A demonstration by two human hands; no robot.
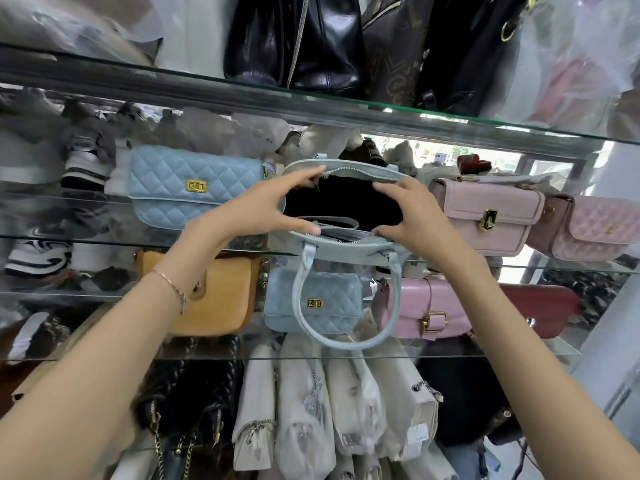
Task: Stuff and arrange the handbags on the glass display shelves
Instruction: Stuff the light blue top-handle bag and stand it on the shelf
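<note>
Now left hand [268, 206] and right hand [415, 213], spread wide, grip both rims of the blue handbag [349, 250].

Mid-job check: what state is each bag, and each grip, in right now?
Light blue handbag: unzipped, mouth spread wide, handles hanging down.
Left grip: holding the mouth's left end.
Right grip: holding its right end.
Blue quilted bag: flap clasped shut.
Pink flap bag: clasp shut.

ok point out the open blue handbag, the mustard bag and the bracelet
open blue handbag [332, 199]: head view, dark lining inside its mouth
mustard bag [225, 296]: head view, middle of its front flap
bracelet [171, 285]: head view, chain across the left wrist
</note>
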